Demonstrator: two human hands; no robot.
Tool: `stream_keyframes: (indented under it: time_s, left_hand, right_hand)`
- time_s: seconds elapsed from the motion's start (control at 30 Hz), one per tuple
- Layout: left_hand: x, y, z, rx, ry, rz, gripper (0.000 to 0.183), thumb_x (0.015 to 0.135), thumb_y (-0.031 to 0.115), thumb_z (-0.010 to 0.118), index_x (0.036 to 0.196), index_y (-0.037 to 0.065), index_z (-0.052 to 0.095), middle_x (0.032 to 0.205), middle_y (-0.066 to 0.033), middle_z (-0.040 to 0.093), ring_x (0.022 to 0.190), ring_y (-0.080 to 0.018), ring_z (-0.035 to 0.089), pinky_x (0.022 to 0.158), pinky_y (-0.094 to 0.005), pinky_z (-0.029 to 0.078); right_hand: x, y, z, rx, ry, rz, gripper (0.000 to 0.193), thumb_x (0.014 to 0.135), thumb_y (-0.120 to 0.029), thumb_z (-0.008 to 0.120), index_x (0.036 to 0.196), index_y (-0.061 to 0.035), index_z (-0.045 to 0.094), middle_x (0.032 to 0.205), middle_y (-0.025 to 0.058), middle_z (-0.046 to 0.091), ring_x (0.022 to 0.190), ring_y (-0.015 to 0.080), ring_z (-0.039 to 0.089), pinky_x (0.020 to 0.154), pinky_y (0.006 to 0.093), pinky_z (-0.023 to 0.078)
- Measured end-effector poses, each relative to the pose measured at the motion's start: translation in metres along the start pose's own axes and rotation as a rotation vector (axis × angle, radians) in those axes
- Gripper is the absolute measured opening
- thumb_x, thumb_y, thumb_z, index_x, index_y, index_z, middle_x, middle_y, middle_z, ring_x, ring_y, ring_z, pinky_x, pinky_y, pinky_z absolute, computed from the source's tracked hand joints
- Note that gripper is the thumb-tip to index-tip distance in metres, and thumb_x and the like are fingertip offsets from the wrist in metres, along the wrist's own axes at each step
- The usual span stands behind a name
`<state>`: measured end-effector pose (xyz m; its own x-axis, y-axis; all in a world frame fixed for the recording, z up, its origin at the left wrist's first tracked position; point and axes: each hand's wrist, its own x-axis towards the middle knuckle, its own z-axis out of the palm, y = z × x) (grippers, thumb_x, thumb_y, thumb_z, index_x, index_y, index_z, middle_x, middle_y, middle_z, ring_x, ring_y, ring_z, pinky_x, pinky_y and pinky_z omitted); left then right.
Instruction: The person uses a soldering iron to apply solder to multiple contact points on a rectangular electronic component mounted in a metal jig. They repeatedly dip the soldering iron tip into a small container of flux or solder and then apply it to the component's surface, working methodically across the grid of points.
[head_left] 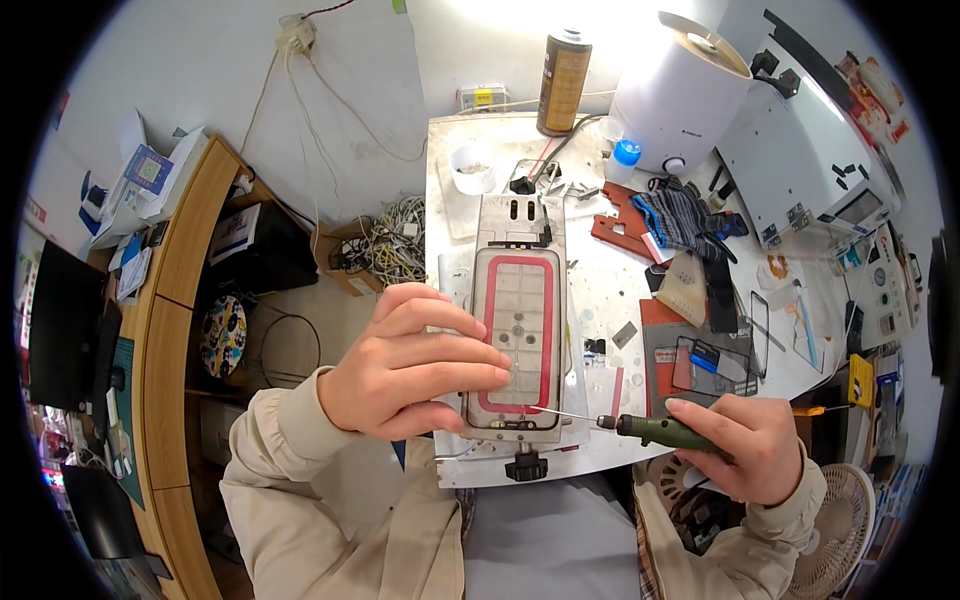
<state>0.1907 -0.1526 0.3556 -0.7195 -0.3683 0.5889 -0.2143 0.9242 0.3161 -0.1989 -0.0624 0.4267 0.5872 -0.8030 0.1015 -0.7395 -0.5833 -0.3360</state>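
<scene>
In front of me on the table lies a long metal plate fixture (517,375), with a red band (547,320) running around its gridded face. My left hand (405,365) rests on the fixture's left side, fingers stretched out and slightly spread, gripping nothing. A slim green-bodied hand tool (668,432) with a thin metal shaft is held in my right hand (745,445), whose fingers are wrapped round its back part. The shaft points left, and its tip meets the lower end of the red band. A black knob (526,467) sticks out at the fixture's near end.
Behind the fixture stand a white cup (472,170), a spray can (565,82) and a blue-capped bottle (624,158). A white cylindrical appliance (680,95) is at the back right. Gloves (680,215), a dark phone frame (712,366) and small parts lie to the right.
</scene>
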Motion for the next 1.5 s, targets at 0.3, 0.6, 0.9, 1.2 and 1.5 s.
stream_keyframes:
  time_s: [0.3, 0.6, 0.9, 1.2, 1.5]
  left_hand:
    - [0.003, 0.002, -0.001, 0.006, 0.001, -0.074, 0.062, 0.112, 0.06, 0.042, 0.124, 0.008, 0.074, 0.113, -0.0006, 0.08, 0.113, -0.0232, 0.063, 0.102, -0.0437, 0.042]
    - [0.006, 0.004, -0.001, 0.006, 0.004, -0.092, 0.063, 0.112, 0.061, 0.041, 0.123, 0.008, 0.074, 0.111, 0.0009, 0.081, 0.113, -0.0224, 0.063, 0.103, -0.0432, 0.04]
    - [0.01, 0.007, -0.005, 0.006, -0.017, -0.109, 0.058, 0.113, 0.053, 0.042, 0.125, 0.006, 0.073, 0.111, -0.0005, 0.081, 0.114, -0.0216, 0.063, 0.103, -0.0422, 0.038]
    - [0.025, 0.014, 0.001, -0.069, 0.072, -0.194, 0.032, 0.093, 0.018, 0.078, 0.123, 0.006, 0.075, 0.102, -0.0004, 0.076, 0.097, -0.0212, 0.066, 0.094, -0.039, 0.043]
    - [0.031, 0.028, 0.01, 0.135, 0.202, -0.048, 0.023, 0.077, 0.008, 0.087, 0.098, 0.011, 0.079, 0.097, 0.001, 0.075, 0.087, -0.0183, 0.067, 0.08, -0.0343, 0.046]
  right_hand:
    - [0.005, -0.006, 0.001, -0.052, 0.036, 0.02, 0.056, 0.078, -0.015, 0.088, 0.133, -0.0119, 0.075, 0.073, 0.0028, 0.061, 0.058, 0.0209, 0.06, 0.051, 0.0355, 0.046]
    - [0.004, -0.007, 0.003, -0.015, 0.007, -0.018, 0.053, 0.078, -0.017, 0.089, 0.13, -0.0145, 0.077, 0.071, 0.0012, 0.06, 0.056, 0.0198, 0.059, 0.05, 0.0347, 0.045]
    - [0.003, -0.009, 0.002, -0.033, 0.026, 0.005, 0.059, 0.076, -0.016, 0.09, 0.133, -0.0126, 0.076, 0.073, 0.0023, 0.062, 0.057, 0.0209, 0.061, 0.05, 0.036, 0.046]
    - [0.01, -0.012, -0.006, -0.068, 0.082, 0.063, 0.064, 0.075, -0.014, 0.09, 0.137, -0.0105, 0.073, 0.078, 0.0048, 0.064, 0.06, 0.0228, 0.062, 0.053, 0.0366, 0.048]
    - [0.016, -0.01, -0.005, 0.069, 0.057, 0.007, 0.066, 0.077, -0.015, 0.09, 0.14, -0.01, 0.071, 0.077, 0.0049, 0.064, 0.058, 0.0229, 0.06, 0.052, 0.0367, 0.048]
